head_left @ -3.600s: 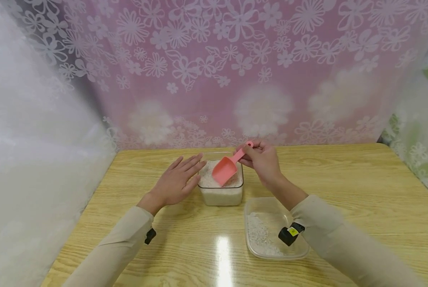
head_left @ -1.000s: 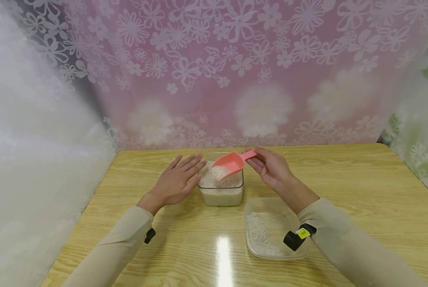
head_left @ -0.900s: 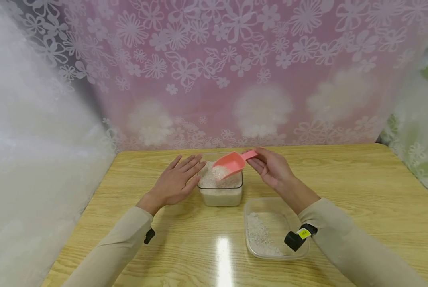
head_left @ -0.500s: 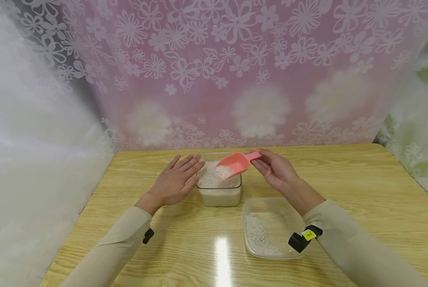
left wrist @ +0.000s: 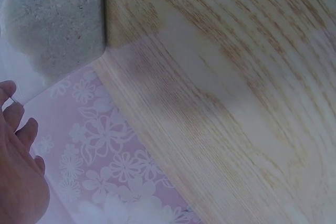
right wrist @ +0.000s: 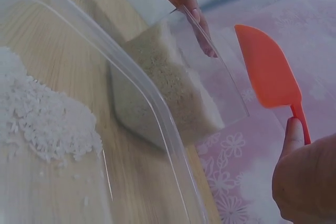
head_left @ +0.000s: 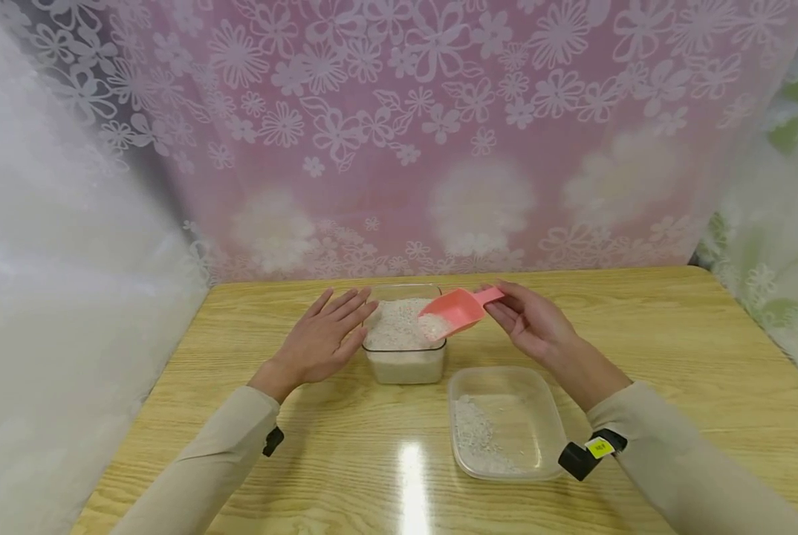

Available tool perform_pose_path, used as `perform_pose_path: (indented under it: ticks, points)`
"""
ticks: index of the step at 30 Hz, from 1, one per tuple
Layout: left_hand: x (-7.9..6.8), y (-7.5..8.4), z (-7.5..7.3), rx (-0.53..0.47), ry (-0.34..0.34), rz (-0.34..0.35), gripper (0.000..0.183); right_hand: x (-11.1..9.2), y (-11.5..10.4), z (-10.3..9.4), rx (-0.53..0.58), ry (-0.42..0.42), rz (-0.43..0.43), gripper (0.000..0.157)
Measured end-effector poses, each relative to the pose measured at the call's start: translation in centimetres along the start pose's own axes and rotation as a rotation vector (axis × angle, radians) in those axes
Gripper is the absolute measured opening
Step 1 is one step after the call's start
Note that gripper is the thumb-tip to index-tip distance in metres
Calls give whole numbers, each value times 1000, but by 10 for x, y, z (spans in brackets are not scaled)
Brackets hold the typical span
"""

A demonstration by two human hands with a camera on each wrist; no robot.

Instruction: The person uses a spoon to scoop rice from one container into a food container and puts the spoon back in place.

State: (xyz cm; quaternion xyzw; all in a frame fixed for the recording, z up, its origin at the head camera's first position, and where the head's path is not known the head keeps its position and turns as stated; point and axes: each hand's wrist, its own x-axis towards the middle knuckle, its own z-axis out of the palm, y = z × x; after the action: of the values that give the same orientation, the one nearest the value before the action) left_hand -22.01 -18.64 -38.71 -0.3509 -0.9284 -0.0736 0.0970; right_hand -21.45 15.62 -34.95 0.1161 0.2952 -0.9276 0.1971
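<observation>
My right hand [head_left: 533,321] grips the handle of a pink scoop [head_left: 461,308], which carries a small heap of rice [head_left: 433,326] at its lip. The scoop hangs over the right side of a clear square container [head_left: 406,368] filled with rice. In the right wrist view the underside of the scoop [right wrist: 268,69] shows above the container's rim. My left hand [head_left: 322,338] lies with straight fingers against the container's left rim. The left wrist view shows that hand [left wrist: 21,166] beside the container wall [left wrist: 58,24].
A second clear container [head_left: 546,446], shallow and open, stands in front and to the right, with some rice [head_left: 477,431] along its left side. Both rest on a wooden table [head_left: 325,453]. A pink floral curtain [head_left: 372,148] hangs behind the table's far edge.
The scoop was without visible rice at first, then came up with rice in it. Over the last second my right hand has moved it rightward. My left hand stays at the container.
</observation>
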Motion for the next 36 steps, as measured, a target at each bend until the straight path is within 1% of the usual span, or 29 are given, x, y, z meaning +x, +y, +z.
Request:
perform_pose_path:
  ticks: [4, 12, 16, 18, 22, 30, 36]
  points:
    - [-1, 0, 1, -5, -4, -5, 53, -6, -4, -7, 7, -27, 13, 18]
    - [-2, -3, 2, -24, 13, -13, 51, -18, -12, -25, -23, -84, 13, 21]
    - [-3, -2, 2, -27, 12, -18, 51, -25, -14, -37, -35, -134, 30, 24]
    - [-3, -1, 1, -27, 12, -19, 51, -29, -15, -44, -33, -173, 39, 27]
    - [-2, -1, 1, -28, 11, -20, 51, -38, -18, -57, -36, -218, 47, 31]
    - [0, 0, 2, -38, 16, -17, 50, -50, -21, -78, -59, -270, 87, 33]
    - [0, 0, 3, -46, 11, -20, 50, -54, -21, -91, -56, -317, 125, 38]
